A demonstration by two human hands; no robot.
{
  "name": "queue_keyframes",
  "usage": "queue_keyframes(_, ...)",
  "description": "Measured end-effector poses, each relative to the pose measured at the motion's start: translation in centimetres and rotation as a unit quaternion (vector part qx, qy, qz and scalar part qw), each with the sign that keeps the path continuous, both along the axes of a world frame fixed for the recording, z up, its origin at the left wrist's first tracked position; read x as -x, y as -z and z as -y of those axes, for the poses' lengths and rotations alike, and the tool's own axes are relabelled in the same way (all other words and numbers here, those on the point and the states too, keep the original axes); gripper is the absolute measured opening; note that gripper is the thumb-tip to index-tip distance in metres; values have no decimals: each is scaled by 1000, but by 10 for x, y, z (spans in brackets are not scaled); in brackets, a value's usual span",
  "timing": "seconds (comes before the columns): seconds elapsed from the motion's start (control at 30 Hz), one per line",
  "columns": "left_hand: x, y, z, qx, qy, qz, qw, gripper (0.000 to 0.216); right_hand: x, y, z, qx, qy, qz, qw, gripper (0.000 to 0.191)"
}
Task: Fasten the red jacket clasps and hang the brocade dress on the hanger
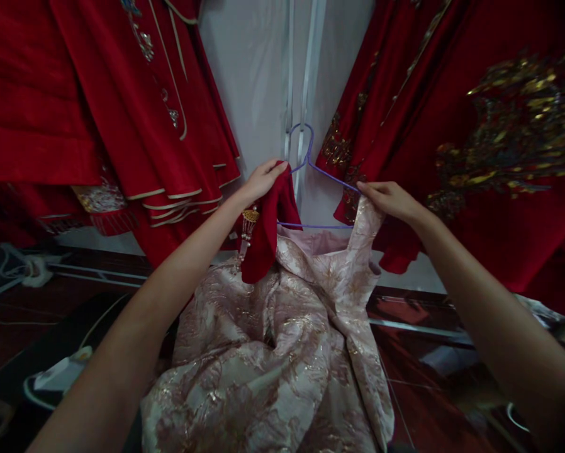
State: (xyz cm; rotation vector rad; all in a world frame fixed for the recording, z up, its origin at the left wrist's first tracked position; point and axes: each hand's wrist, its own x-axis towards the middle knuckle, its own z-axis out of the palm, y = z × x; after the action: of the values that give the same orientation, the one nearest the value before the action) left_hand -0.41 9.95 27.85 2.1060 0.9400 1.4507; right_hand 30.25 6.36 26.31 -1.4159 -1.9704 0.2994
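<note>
A purple wire hanger [330, 176] is upright in the middle, its hook close to a pale metal rail. From its right arm hangs the strap of a pink and gold brocade dress [306, 308]. My right hand [390, 199] is closed, pinching that strap at the hanger's right end. My left hand [263, 180] is closed on a red fabric piece [262, 248] draped over the hanger's left side. A gold beaded tassel [249, 223] dangles beside the red fabric, below my left wrist. The dress's left strap is hidden behind the red fabric.
Red garments with cream piping [169, 170] hang at the left. More red garments with gold embroidery [532, 126] hang at the right. Behind is a white wall [245, 75]. A white object with a cord [58, 375] lies on a dark surface at lower left.
</note>
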Motion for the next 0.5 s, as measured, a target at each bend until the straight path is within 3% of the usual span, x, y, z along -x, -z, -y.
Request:
queue_keyframes(0.07,6,4,0,47,-1,-21,999,24,2,-13,-14,128,-25,27,991,51)
queue_keyframes(0.13,17,11,-4,75,-25,-52,996,23,14,-23,-29,267,-53,69,960,44)
queue_keyframes(0.2,29,20,-10,96,-50,-72,991,23,32,-27,-41,350,-75,106,928,39)
queue_keyframes(0.37,47,41,-15,134,-65,-31,988,28,80,-14,-42,377,-150,80,911,32)
queue_keyframes(0.5,52,43,-13,169,-43,7,985,31,97,-3,-24,342,-160,72,923,23)
